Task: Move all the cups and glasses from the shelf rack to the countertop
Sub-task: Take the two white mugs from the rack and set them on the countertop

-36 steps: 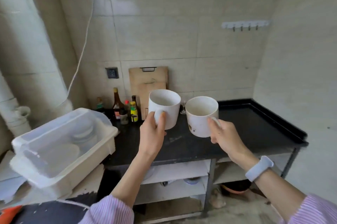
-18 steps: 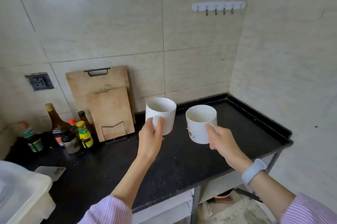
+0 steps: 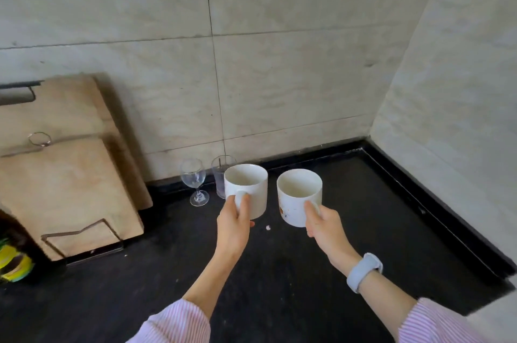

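Observation:
My left hand grips a plain white mug by its handle, upright, just above the black countertop. My right hand holds a second white mug with a small coloured print, also upright and slightly off the surface. Behind the left mug, against the wall, stand a clear wine glass and a tall clear tumbler, the tumbler partly hidden by the mug. The shelf rack is out of view.
Two wooden cutting boards lean on the tiled wall at left in a wire stand. A yellow-green bottle sits at the far left edge. The counter has a raised black rim along the right wall.
The view has moved in close to the counter's back corner. Both hands have carried the mugs forward and lower, near the wine glass and tumbler, which now show.

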